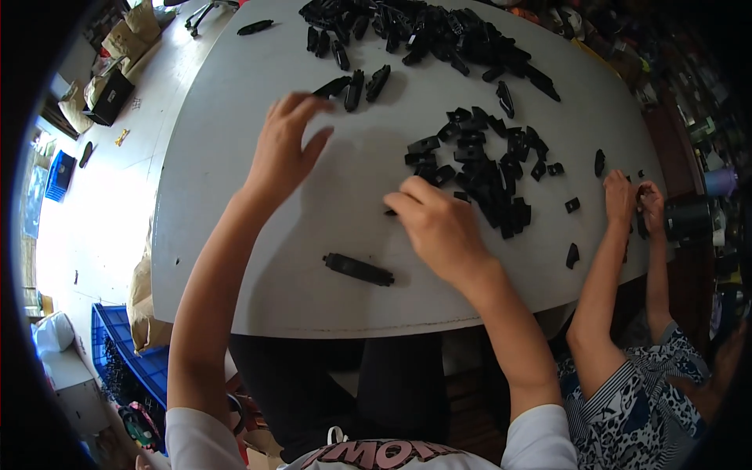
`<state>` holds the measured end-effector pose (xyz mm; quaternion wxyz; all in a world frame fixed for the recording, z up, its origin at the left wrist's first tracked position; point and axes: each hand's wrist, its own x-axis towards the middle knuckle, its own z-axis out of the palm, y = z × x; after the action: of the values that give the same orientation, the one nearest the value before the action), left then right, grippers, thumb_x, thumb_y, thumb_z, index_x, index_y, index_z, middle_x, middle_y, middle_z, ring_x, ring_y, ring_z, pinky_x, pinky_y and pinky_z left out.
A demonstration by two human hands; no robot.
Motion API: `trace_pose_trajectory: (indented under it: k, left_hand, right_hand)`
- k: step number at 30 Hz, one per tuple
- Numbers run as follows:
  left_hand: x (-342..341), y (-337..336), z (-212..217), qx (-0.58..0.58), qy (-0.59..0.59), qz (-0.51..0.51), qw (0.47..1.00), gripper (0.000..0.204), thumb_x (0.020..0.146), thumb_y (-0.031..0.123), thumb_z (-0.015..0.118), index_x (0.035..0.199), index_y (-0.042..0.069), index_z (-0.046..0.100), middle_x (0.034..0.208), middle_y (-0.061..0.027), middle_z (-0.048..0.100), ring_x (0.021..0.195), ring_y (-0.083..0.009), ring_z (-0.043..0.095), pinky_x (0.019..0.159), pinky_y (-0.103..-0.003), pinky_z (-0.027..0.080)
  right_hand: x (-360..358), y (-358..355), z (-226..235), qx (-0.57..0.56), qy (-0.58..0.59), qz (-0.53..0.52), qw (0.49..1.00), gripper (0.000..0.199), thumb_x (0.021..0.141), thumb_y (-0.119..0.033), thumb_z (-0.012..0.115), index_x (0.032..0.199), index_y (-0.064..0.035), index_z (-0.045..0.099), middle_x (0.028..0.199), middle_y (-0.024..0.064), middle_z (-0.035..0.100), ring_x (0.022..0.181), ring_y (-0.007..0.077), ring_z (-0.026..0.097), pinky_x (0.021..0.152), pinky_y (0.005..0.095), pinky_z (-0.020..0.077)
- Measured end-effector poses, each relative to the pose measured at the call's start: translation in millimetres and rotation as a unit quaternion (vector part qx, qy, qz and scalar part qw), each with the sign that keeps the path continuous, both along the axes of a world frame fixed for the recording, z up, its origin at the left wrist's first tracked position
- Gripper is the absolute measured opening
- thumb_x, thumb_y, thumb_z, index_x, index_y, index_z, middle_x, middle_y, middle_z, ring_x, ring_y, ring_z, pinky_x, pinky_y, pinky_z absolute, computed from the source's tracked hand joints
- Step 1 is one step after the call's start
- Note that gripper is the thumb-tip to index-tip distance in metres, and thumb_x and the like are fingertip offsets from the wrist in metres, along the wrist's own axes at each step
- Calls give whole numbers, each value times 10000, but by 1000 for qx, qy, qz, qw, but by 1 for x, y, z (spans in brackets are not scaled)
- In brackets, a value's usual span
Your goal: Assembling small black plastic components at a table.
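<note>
Beyond the bar [359, 269] on the counter [211, 196], the left hand [283, 149] has loosely parted fingers, seemingly empty, with 3 pods [354, 90] farther beyond the bar, while the right hand [443, 225], beyond and right of the bar, pinches its fingers on a mostly hidden black piece [389, 211].

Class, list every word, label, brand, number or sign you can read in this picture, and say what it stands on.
Pink lettering on the camera wearer's white shirt: large, at the lower edge; wording not copied here.
Long black piece on the table: no text can be made out.
Small black parts: too small to read any marking.
Clutter at far right: too blurred to read.
</note>
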<state>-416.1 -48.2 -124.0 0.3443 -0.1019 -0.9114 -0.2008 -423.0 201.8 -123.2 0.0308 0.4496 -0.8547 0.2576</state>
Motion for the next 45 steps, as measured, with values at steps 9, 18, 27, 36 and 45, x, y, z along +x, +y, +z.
trace_pose_trajectory:
  k: [9, 18, 27, 36, 45]
  left_hand:
    - [-9, -12, -9, 360, -247, -12, 900, 244, 882, 45, 624, 1125, 50, 601, 952, -102, 629, 791, -219, 619, 710, -300, 498]
    - [33, 16, 9, 104, -200, -6, 974, 201, 902, 80, 612, 1102, 61, 618, 927, -76, 637, 726, -233, 610, 672, -321, 503]
    - [38, 30, 6, 97, -221, -167, 956, 151, 792, 0, 684, 921, 19, 607, 911, -104, 589, 832, -282, 632, 717, -340, 513]
    - [35, 15, 1, 223, -306, -197, 904, 239, 693, -66, 729, 893, -16, 610, 931, -93, 628, 833, -252, 639, 736, -340, 518]
    - [37, 19, 10, 177, -328, -240, 896, 197, 752, -11, 724, 937, 7, 658, 941, -94, 641, 836, -238, 633, 730, -325, 508]
  right_hand:
    - [-22, -14, -6, -187, -215, -10, 958, 246, 873, -3, 619, 1119, 0, 635, 933, 93, 622, 746, 147, 609, 657, 277, 492]
    - [-23, -12, -3, -193, -215, -65, 955, 210, 882, -60, 656, 1071, 30, 636, 839, 64, 598, 639, 98, 537, 588, 242, 452]
    - [-20, -15, -9, -173, -99, -71, 977, 242, 801, -66, 744, 1022, 8, 679, 782, 56, 585, 624, 132, 533, 567, 260, 438]
    - [-20, -7, 1, -67, -38, 1, 997, 285, 739, -103, 781, 1005, -30, 713, 762, 65, 575, 638, 200, 573, 569, 324, 460]
    - [-12, -14, 4, -115, -56, 3, 992, 236, 723, -90, 758, 949, -41, 710, 845, 65, 599, 717, 248, 612, 639, 348, 505]
